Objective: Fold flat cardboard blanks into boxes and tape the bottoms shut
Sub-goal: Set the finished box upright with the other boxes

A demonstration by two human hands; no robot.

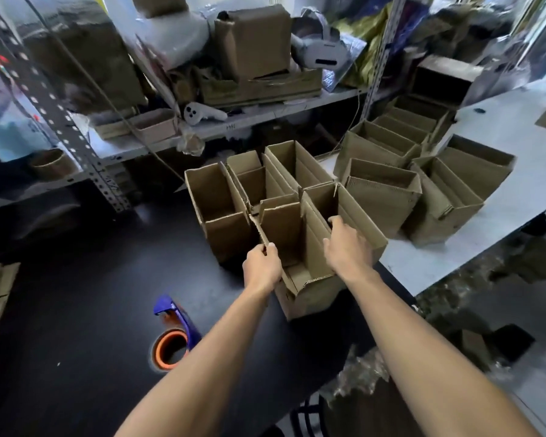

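Single head view, looking forward and steeply down, close over black table [76,310] edge.

On the metal shelf [265,119] ahead of me lie a white game controller [202,112] and a white headset [323,55]. Crumpled plastic wrap [360,376] sits below my black counter [76,294].

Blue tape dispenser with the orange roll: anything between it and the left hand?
Nothing visible. The blue tape dispenser with the orange roll lies on bare black tabletop, nearer than the left hand, which grips a flap of the open brown cardboard box.
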